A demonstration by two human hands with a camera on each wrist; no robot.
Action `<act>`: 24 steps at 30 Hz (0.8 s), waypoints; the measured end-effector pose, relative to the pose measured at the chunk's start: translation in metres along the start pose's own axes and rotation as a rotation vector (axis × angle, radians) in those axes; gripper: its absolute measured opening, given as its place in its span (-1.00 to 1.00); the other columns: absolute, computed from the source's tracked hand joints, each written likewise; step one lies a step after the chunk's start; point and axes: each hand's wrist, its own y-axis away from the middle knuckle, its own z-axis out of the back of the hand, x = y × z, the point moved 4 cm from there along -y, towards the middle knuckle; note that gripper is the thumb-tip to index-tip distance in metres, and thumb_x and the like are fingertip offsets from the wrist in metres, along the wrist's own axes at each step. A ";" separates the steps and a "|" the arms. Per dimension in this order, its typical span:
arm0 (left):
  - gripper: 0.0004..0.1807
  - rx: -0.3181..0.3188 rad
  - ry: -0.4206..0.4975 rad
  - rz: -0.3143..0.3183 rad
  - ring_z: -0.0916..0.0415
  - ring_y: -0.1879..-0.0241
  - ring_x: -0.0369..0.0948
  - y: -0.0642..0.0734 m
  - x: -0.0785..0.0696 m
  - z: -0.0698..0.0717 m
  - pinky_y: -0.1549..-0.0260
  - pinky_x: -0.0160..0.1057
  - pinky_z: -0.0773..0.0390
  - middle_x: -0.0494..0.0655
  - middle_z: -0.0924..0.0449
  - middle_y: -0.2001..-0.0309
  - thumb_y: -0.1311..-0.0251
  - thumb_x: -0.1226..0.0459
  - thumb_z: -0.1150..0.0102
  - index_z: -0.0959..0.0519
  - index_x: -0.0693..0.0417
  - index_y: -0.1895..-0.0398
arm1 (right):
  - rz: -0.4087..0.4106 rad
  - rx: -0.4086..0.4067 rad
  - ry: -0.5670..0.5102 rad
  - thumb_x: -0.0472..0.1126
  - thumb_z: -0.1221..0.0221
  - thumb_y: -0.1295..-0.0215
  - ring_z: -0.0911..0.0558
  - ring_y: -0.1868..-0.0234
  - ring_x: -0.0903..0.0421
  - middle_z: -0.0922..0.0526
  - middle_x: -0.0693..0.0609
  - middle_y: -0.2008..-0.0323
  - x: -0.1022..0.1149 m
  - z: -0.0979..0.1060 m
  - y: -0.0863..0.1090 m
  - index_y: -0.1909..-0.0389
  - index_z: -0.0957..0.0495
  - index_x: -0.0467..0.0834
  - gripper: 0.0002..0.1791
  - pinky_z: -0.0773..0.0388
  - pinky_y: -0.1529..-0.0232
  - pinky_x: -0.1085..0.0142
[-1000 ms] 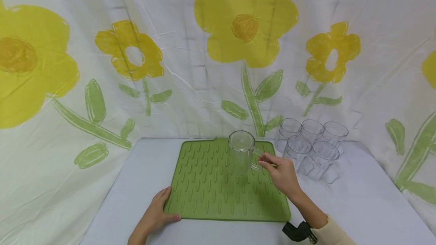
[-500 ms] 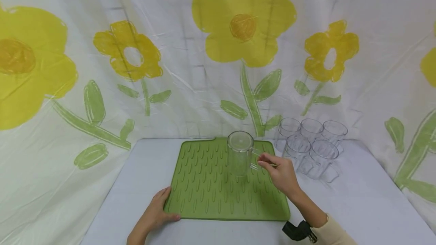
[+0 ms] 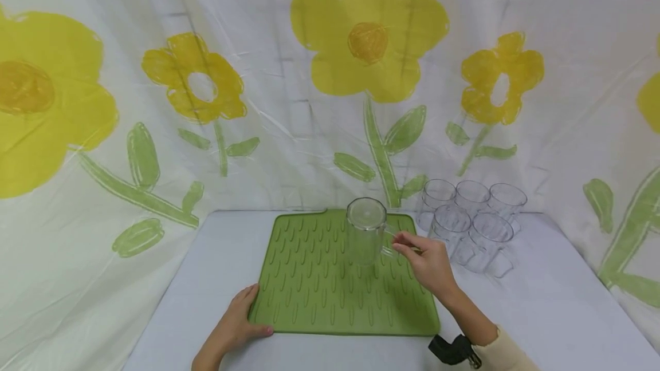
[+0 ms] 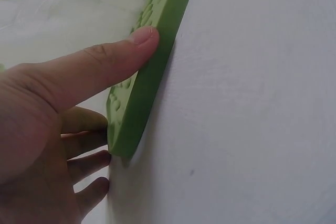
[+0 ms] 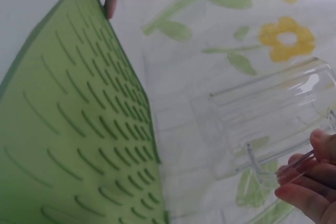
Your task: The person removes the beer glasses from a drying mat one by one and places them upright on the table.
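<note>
A clear glass mug hangs over the green ridged mat, apparently with its base up. My right hand pinches the mug's handle between thumb and fingers; the right wrist view shows this hand at the handle and the glass mug apart from the mat. At the mat's near left corner lies my left hand. In the left wrist view, the left thumb rests on the edge of the mat, and the relaxed fingers touch its side.
Several more clear glass mugs stand close together on the white table, right of the mat at the back. Behind the table hangs a white curtain printed with yellow flowers.
</note>
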 end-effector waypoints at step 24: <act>0.06 -0.011 0.054 -0.033 -0.03 -0.42 0.37 -0.010 -0.020 0.012 -0.37 0.35 -0.11 0.44 -0.09 -0.43 0.01 0.03 -0.43 -0.12 0.47 -0.41 | 0.174 -0.030 0.042 -0.55 -0.34 0.03 -0.75 0.37 0.16 -0.77 -0.08 0.40 0.008 0.003 -0.010 0.31 -0.72 -0.26 -0.77 -0.63 0.35 0.61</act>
